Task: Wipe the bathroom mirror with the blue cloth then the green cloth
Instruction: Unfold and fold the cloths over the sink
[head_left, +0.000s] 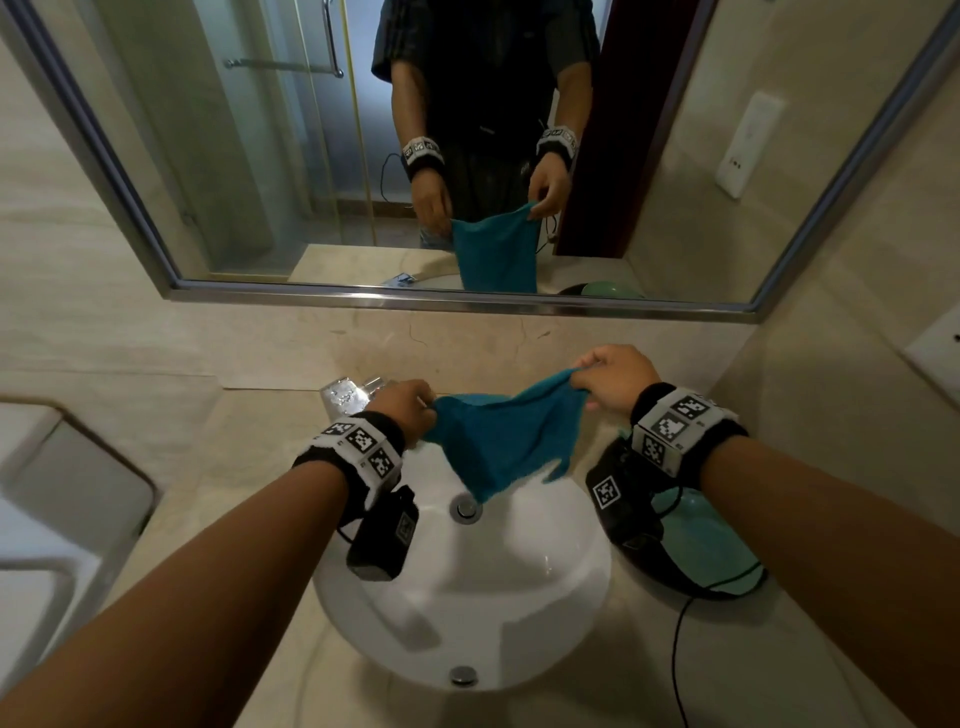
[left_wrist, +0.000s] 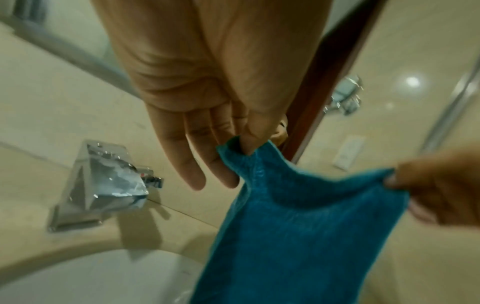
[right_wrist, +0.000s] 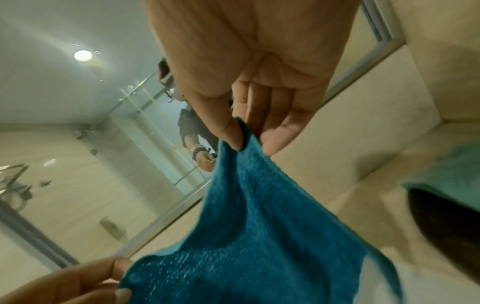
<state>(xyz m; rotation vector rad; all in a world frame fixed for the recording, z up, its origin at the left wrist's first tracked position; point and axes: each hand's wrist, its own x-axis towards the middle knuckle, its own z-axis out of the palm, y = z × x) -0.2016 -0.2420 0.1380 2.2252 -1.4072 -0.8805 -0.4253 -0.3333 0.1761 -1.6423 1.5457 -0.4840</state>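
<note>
The blue cloth hangs stretched over the sink, top edge running left to right, its body drooping toward the drain. The left hand and the right hand each pinch an upper corner. The green cloth seems to lie in a dark bowl on the right.

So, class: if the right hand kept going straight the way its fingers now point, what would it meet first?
The right hand, pinching a corner of the blue cloth, points forward. It would probably meet the beige wall strip below the mirror first, though depth is unclear.
</note>
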